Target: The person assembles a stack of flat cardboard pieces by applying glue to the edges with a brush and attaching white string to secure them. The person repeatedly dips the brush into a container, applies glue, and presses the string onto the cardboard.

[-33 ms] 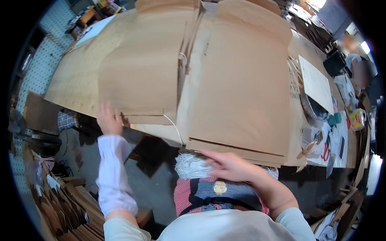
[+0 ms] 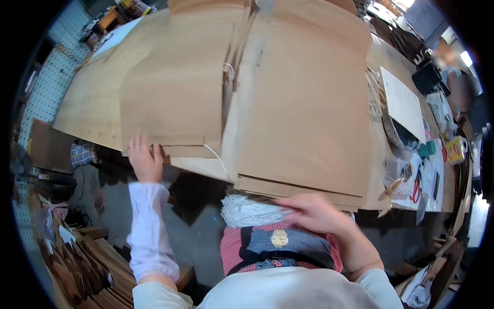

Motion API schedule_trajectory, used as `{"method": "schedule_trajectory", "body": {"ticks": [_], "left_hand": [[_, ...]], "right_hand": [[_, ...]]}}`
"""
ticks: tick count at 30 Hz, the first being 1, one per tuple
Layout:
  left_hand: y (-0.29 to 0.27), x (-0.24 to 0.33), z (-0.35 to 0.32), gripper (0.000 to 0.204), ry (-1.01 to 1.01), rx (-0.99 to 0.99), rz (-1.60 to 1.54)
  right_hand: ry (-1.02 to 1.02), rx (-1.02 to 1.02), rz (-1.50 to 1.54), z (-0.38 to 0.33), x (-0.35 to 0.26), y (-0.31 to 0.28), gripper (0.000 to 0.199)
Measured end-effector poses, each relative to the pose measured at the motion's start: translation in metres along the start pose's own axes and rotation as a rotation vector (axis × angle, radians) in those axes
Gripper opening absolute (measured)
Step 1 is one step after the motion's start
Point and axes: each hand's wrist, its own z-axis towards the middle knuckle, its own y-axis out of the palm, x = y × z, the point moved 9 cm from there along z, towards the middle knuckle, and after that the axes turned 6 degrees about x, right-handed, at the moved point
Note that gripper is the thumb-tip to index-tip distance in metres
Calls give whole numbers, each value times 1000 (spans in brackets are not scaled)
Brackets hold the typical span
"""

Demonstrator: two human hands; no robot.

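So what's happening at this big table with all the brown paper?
A person is working with flat brown paper bags. The left hand presses on the near edge of the left stack of bags, where a white cord handle sticks out. The right hand, blurred, reaches into a bundle of white cords on the lap. A second stack lies alongside. Scissors and small items sit at the table's far right.

Matt brown paper bags (image 2: 303, 103), a white string bundle (image 2: 249, 211), a white cloth sleeve (image 2: 149, 232).
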Motion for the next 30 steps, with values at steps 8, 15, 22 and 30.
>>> {"method": "schedule_trajectory", "body": {"ticks": [8,15,22,30], "left_hand": [[-67,246,-115,7,410,-514,-982],[-36,322,-154,11,514,-720,-920],[-44,299,-147,10,387,-734,-919],[-100,241,-67,11,217,-384,-625]], "right_hand": [[663,626,-1310,-198,52,-224,58],[613,673,-1194,-206,85,-233,55],[272,1093,-898,-214,45,-235,22],[32,1061,-3,-60,-14,-110,9]]}}
